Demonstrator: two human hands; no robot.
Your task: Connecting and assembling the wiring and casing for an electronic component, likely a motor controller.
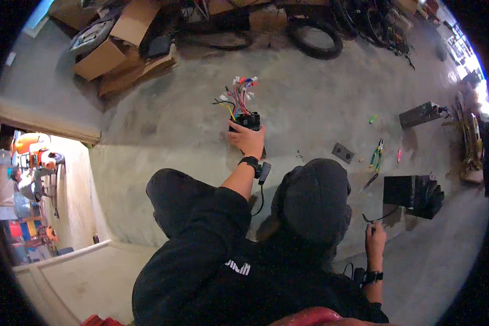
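In front of my knees, my left hand [247, 140] is closed around a black controller box [249, 120] on the concrete floor. A bundle of coloured wires with white, red and blue plugs [242, 92] fans out from its far end. Off to the right, my right hand [375, 239] is closed, with a small dark piece showing at its fingertips; what it is I cannot make out. Beside that hand, a thin black cable [384, 216] curves toward a black box [405, 190]. Both wrists wear dark straps with a small device and cord.
Right of my knee lie a dark plate with two holes [343, 152], green-handled pliers [377, 154], a knife-like tool [370, 181] and a small red tool [399, 156]. A grey metal box [419, 115] lies beyond. Cardboard boxes [111, 51] and tyres [314, 39] line the far side.
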